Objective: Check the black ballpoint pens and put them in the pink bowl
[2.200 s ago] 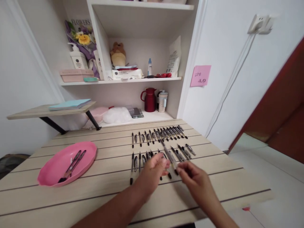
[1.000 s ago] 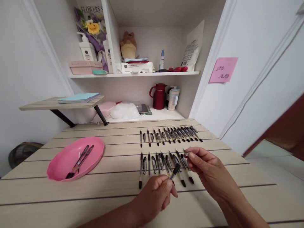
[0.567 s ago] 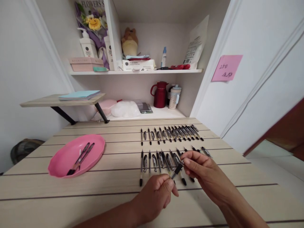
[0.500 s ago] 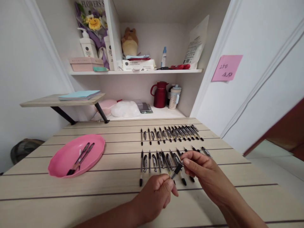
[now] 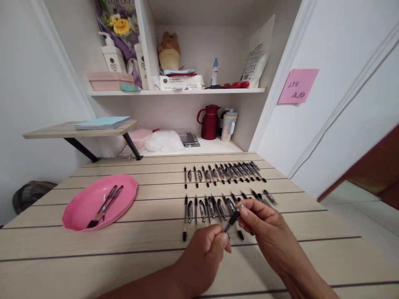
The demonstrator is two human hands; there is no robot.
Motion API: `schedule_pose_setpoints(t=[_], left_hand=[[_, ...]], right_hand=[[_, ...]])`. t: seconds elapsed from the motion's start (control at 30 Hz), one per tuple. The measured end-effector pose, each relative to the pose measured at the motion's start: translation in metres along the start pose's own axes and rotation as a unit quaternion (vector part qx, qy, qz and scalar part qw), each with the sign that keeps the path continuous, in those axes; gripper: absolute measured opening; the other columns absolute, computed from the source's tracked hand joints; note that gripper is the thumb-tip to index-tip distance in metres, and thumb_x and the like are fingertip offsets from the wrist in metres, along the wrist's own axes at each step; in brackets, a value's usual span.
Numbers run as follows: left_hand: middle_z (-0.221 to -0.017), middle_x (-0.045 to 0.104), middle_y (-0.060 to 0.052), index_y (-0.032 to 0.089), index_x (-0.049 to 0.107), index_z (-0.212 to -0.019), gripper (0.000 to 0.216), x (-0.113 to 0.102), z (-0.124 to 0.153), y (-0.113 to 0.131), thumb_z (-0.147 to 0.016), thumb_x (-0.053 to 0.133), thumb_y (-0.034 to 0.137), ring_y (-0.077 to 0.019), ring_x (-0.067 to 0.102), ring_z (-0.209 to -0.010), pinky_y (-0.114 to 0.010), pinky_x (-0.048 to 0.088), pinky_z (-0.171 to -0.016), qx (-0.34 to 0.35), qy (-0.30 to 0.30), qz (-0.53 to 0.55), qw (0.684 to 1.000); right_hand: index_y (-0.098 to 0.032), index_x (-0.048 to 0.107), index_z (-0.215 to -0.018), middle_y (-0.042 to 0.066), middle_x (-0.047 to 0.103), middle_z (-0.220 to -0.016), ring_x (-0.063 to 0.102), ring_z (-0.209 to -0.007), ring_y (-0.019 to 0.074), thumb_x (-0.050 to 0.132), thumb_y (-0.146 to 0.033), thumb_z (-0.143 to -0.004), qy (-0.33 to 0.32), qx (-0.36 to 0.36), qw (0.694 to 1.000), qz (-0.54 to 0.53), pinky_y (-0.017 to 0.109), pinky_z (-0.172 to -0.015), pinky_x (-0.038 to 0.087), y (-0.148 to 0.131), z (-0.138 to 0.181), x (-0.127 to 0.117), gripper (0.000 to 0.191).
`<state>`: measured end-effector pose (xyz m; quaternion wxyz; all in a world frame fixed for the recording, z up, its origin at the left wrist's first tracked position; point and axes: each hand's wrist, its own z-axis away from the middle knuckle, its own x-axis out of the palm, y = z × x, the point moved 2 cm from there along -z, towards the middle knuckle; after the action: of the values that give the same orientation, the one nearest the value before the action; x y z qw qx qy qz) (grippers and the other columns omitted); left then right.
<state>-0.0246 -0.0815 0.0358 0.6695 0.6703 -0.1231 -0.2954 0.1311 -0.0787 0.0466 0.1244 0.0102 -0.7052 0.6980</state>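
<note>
In my closed left hand (image 5: 204,253) is the barrel of a pen (image 5: 232,219) with a black grip, slanting up to the right. The fingertips of my right hand (image 5: 269,226) pinch the pen's tip end, where a small bit of metal shows. Just beyond my hands lies a near row of uncapped pens (image 5: 196,211) with separate black-and-clear caps (image 5: 202,211) between them; my hands hide part of its right side. Farther back is a second row of pens (image 5: 195,177), packed closer toward the right.
A pink scalloped tray (image 5: 81,199) at the left holds a few pens (image 5: 109,203). Behind it a small raised shelf (image 5: 56,130) stands on black legs. At the back, a cabinet holds a red jug (image 5: 209,122), a tumbler (image 5: 229,126) and a white plastic bag (image 5: 164,141).
The view has shifted slightly. Both hands keep nearly the same place and the same hold on the pen.
</note>
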Motion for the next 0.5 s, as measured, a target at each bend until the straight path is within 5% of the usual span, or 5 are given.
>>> schedule_pose_setpoints(t=[0.33,0.5], left_hand=[[-0.056,0.037,0.004,0.017,0.047,-0.066,0.03,-0.008,-0.002,0.011,-0.085,0.035,0.036,-0.0098,0.038,-0.057,-0.022,0.027,-0.056,0.056,0.051,-0.104,0.992],[-0.049,0.031,0.006,0.016,0.05,-0.069,0.032,-0.014,-0.01,0.002,-0.086,0.033,0.038,-0.0085,0.03,-0.049,-0.021,0.023,-0.051,0.018,0.005,-0.043,0.999]], right_hand=[[-0.017,0.06,-0.077,-0.002,0.051,-0.056,0.042,-0.052,0.0085,0.063,-0.039,-0.071,-0.01,-0.029,0.999,0.043,0.022,-0.05,0.032,-0.005,0.003,0.012,0.023],[-0.019,0.057,-0.106,0.005,0.063,-0.077,0.054,-0.061,0.0146,0.05,-0.05,-0.076,-0.013,-0.051,0.989,0.137,0.026,-0.053,0.039,-0.021,-0.025,-0.024,0.044]])
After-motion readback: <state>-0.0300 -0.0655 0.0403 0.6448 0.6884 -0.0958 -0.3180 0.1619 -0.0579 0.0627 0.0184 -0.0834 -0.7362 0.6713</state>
